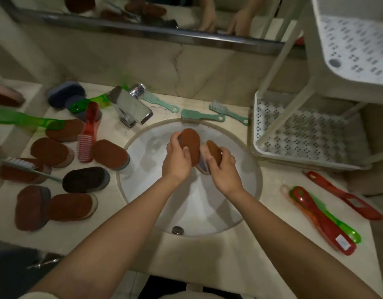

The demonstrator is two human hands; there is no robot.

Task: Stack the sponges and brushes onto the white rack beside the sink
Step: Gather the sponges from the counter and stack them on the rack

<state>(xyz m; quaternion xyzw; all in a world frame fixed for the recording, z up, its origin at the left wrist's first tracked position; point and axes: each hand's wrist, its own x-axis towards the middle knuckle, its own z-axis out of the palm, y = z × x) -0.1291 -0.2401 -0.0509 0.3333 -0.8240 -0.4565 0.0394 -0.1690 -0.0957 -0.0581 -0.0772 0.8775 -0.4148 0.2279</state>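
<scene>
Gripped the left sponge [190,145] on edge in the left hand [176,162], with the fingers curled round its lower left side and the brown oval face rising clear above the knuckles. Clasped the right sponge [214,152] in the right hand [224,169], with the fingers curled over its right edge and top, the brown face tilted leftward, and a pale pink and blue backing showing below the fingers. Kept the two sponges just beside each other; could not tell whether touching. Held both up over the back half of the sink [197,208], well apart from the drain at the near edge.

Stood to the right of the basin: the white rack [256,126], its perforated lower tray level with the counter and its upper tier [348,44] nearer the camera.

Lay along the back rim, between the faucet [130,106] and the rack: three teal brushes [199,115].

Lay scattered across the left counter: loose sponges [49,152], most brown-faced, one darker [86,179], some overlapping, plus a red brush [88,134] bristles-down among them and a green-handled brush [24,119] resting over one.

Lay on the right counter [283,244]: a long red brush [343,195] alone, and nearer the basin a small pile of red and green brushes [322,221], touching and crossed.

Showed in the mirror [121,9] above: both hands and part of the clutter, blurred.
</scene>
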